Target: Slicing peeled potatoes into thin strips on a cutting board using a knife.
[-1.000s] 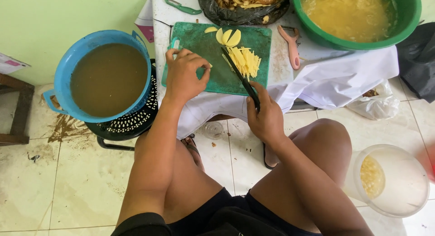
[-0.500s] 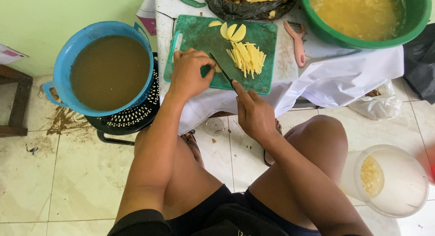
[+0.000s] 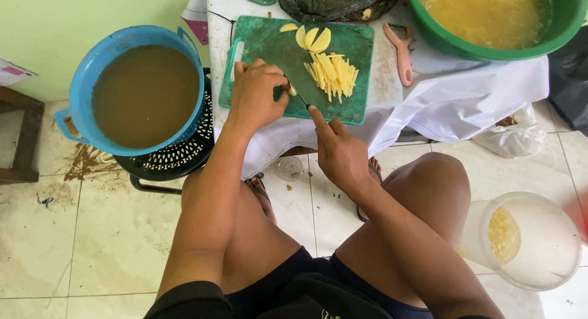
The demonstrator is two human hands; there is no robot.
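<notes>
The left hand [image 3: 256,97] pinches a small potato piece [image 3: 293,90] on the green cutting board [image 3: 269,49]; the right hand [image 3: 338,150] grips a knife [image 3: 298,93] against it — fingertips sit close, so a slip could nick them.

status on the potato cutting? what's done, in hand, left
Done: a pile of cut sticks lies on the green cutting board. In hand: the left hand pins a small potato piece while the right hand works the knife against it. Left: three uncut slices wait at the board's far edge.
</notes>
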